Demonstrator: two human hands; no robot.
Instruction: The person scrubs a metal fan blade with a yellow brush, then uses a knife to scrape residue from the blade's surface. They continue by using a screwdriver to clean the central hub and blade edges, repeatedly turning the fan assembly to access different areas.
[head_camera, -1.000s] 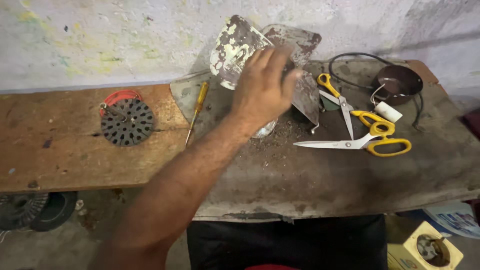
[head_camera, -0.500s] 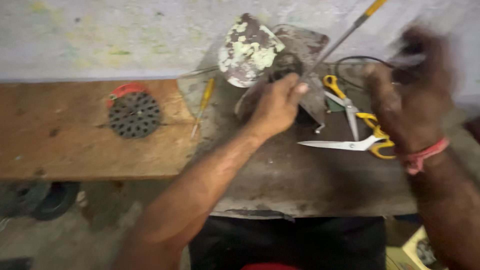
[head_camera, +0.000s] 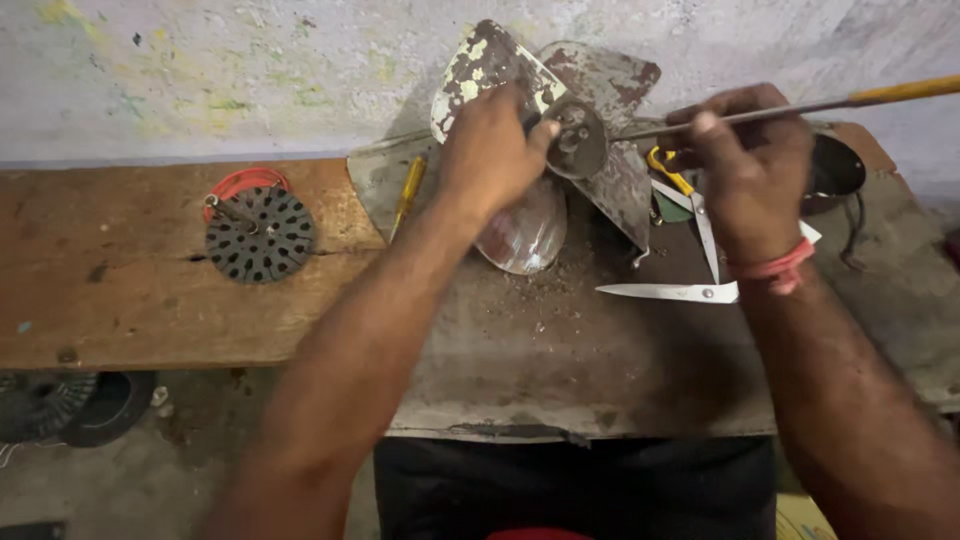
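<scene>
— Why's the rusty fan blade (head_camera: 600, 130) tipped up on the surface (head_camera: 600, 370)?
— So the left hand (head_camera: 492, 150) can grip it steady at the hub. The right hand (head_camera: 752, 165), beside the hub, clenches a screwdriver (head_camera: 800, 105) aimed at it, above the scissors (head_camera: 690, 260).

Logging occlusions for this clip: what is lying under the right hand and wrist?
Under the right hand lie scissors: blades show, yellow handles mostly covered. A dark round part peeks out behind. Anything else beneath stays hidden.

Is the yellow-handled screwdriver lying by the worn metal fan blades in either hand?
No: the small yellow-handled screwdriver lies on the bench untouched; the right hand holds a different long tool, the left hand grips the fan blades.
</scene>
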